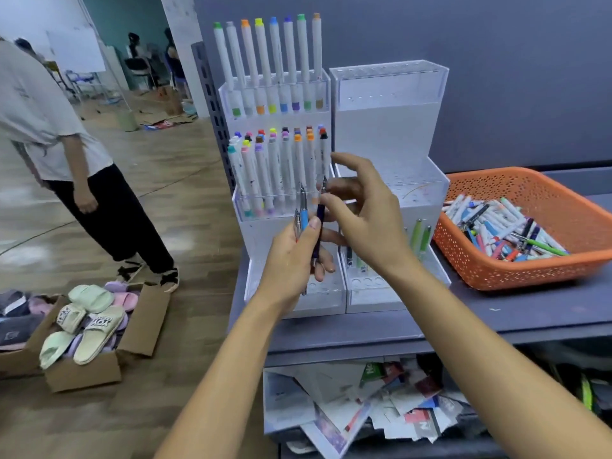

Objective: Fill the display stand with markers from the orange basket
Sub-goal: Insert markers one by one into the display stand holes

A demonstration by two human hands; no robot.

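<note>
Mid-load step: L hand [291, 256] grips a few pens [303, 215] in curled fingers in front of the stands. R hand [367, 213] pinches the dark pen [320, 223] near its top w/ thumb + forefinger, other fingers spread. Next, I'd judge: pull that one free & seat it upright in an open low-tier hole. Left stand [261, 240] has its upper 2 rows full, right stand [387, 127] is nearly bare; basket [516, 270] at right holds plenty more.

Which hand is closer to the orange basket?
The right. The right hand is left of the orange basket, pinching a dark blue pen; the left hand grips pens farther left.
</note>
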